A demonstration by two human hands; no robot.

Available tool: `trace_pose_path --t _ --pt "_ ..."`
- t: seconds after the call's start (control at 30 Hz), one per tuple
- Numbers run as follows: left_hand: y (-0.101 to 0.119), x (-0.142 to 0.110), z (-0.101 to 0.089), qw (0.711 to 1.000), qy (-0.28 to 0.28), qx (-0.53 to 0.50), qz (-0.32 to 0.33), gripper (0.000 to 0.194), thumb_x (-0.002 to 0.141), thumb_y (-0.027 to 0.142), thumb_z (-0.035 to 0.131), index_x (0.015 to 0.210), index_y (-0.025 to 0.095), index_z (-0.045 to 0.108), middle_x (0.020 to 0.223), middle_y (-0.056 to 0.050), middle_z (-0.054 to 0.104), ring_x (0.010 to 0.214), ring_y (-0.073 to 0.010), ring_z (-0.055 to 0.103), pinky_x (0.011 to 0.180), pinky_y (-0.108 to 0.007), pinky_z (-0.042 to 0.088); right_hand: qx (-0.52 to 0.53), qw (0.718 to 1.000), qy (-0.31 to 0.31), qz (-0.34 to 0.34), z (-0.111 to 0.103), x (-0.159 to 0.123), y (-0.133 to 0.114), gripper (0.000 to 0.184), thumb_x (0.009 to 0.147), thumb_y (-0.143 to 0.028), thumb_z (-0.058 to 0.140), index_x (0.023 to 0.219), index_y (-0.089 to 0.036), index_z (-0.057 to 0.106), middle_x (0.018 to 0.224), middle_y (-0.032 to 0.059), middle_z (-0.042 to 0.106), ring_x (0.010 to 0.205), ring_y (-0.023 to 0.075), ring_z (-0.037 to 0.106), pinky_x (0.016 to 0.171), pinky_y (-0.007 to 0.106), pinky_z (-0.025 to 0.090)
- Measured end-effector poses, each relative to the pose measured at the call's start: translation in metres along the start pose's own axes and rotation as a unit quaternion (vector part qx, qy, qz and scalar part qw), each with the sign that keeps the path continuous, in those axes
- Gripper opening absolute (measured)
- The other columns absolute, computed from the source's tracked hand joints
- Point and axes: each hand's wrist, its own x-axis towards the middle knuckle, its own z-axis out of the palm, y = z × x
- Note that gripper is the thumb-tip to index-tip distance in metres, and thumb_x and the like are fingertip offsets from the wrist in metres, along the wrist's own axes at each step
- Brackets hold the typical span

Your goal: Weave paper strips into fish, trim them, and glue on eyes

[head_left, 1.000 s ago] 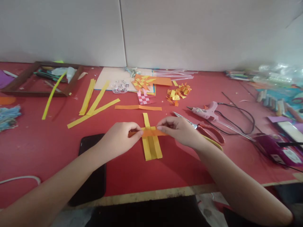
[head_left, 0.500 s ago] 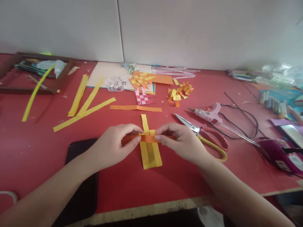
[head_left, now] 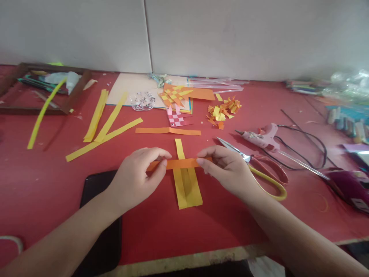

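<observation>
On the red table lie yellow paper strips side by side, running away from me. An orange paper strip crosses them near their far end. My left hand pinches the orange strip's left end between thumb and fingers. My right hand pinches its right end. Both hands rest close to the table, one on each side of the yellow strips.
Red-and-yellow scissors and a pink glue gun lie to the right. Loose yellow strips, another orange strip, woven paper pieces and scraps lie beyond. A black phone sits under my left forearm. A wooden frame is far left.
The orange strip has been drawn out flatter and straighter across the yellow strips, and my hands have moved slightly apart along it. The camera view shifted a little.
</observation>
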Motion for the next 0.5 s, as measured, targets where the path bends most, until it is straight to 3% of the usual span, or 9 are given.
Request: trace_pose_path --t 0.23,0.5 --pt "-0.002 -0.003 0.007 0.987 -0.032 0.100 0.123 0.016 0.092 0.016 0.047 0.095 0.018 0.063 0.083 -0.002 0.073 0.069 -0.0209 0.063 0.066 -0.035 0.044 -0.065 0.998 -0.005 0.021 0.001 -0.003 0.012 0.009 0.082 -0.026 0.062 0.088 -0.021 0.066 0.083 0.0023 0.070 0.070 0.0148 0.064 0.061 0.027 0.051" --pt "-0.006 -0.005 0.011 0.977 -0.029 0.156 0.145 0.019 0.093 0.016 0.048 0.095 0.017 0.066 0.082 -0.005 0.071 0.070 -0.0233 0.062 0.064 -0.037 0.043 -0.089 0.996 -0.020 0.025 0.003 -0.004 0.014 0.010 0.081 -0.028 0.061 0.087 -0.022 0.065 0.083 0.0023 0.070 0.068 0.0157 0.064 0.060 0.029 0.049"
